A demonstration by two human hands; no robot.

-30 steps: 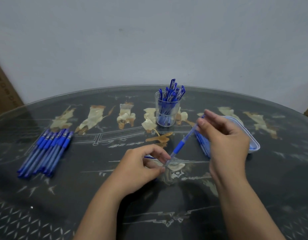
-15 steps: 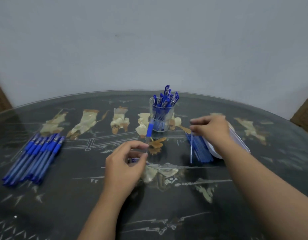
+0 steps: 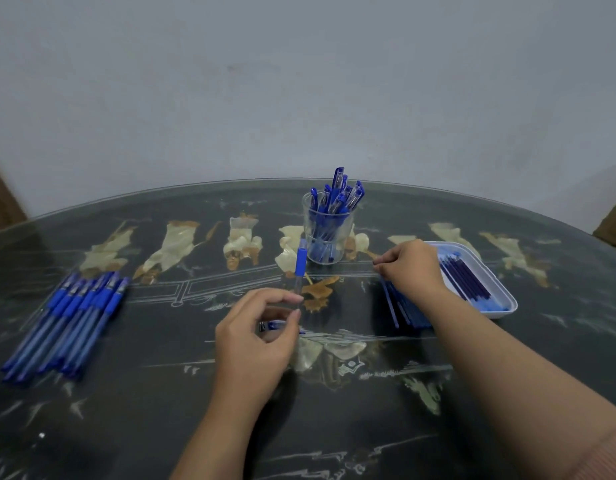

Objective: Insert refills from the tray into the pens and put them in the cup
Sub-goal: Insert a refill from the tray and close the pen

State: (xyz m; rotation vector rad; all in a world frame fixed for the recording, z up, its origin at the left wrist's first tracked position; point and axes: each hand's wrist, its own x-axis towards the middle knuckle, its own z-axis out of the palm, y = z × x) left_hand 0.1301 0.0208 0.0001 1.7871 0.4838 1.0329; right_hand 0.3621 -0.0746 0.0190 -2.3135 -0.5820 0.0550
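- The left hand hovers over the table, thumb and forefinger clamped on one pen barrel, which stands upright just in front of the cup.
- The right hand reaches over the loose refills beside the tray, fingertips bunched; I cannot tell whether they pinch one.
- There is one cup and one tray; the row of pens overlaps too much to count.

Dark blue refills lie in the white tray, and capped blue pens stand in the clear cup.
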